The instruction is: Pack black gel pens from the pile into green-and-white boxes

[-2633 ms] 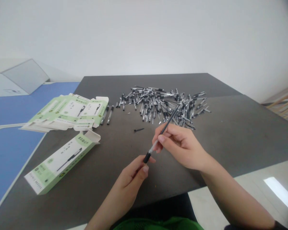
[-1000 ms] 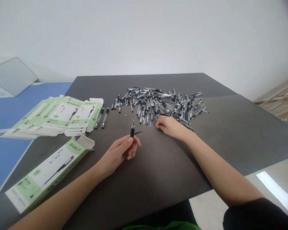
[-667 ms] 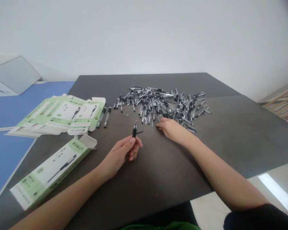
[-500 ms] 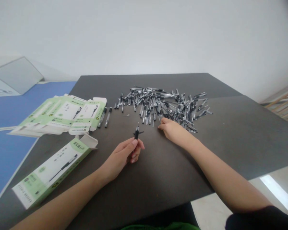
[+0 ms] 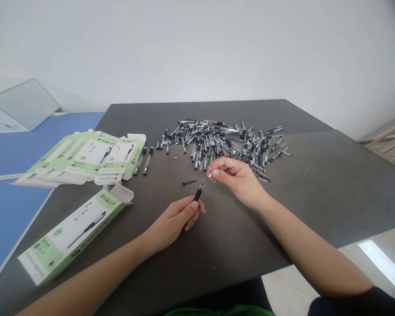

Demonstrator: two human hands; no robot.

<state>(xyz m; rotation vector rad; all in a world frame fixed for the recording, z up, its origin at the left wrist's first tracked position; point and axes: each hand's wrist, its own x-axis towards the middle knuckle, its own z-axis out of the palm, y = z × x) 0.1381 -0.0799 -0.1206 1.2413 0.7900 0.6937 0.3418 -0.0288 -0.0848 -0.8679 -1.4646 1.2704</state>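
Table (image 5: 237,245): left hand (image 5: 173,219) hides pen barrel (image 5: 199,192).

a plain work room, likely for packing or light assembly: a dark surface (image 5: 316,193) carries a loose heap of pens (image 5: 220,145) at 12 o'clock, open green-and-white pen cartons (image 5: 85,156) at 10 o'clock, a blue table (image 5: 26,140) at 9 o'clock, and bare white wall (image 5: 197,52) beyond.

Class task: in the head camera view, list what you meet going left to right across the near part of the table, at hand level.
green-and-white pen box → left hand → pen → right hand
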